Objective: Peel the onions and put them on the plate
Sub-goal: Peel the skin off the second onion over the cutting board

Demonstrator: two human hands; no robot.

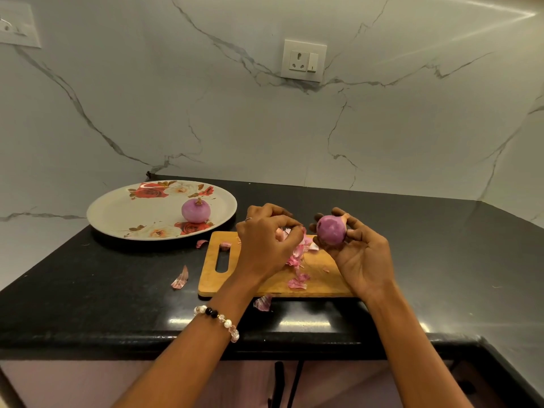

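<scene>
My right hand [360, 254] grips a purple peeled onion [331, 230] above the far right part of the wooden cutting board [265, 282]. My left hand [265, 240] hovers just left of it with curled fingers that pinch pink onion skin [294, 231]. A second peeled onion [195, 210] sits on the flowered plate [123, 213] at the back left of the counter. Loose pink peels [298, 282] lie on the board below my hands.
The black counter [103, 290] carries stray peels [180, 279] left of the board and one peel [263, 303] at its front edge. A marble wall with a socket [303, 60] stands behind. The counter's front edge runs close below my wrists.
</scene>
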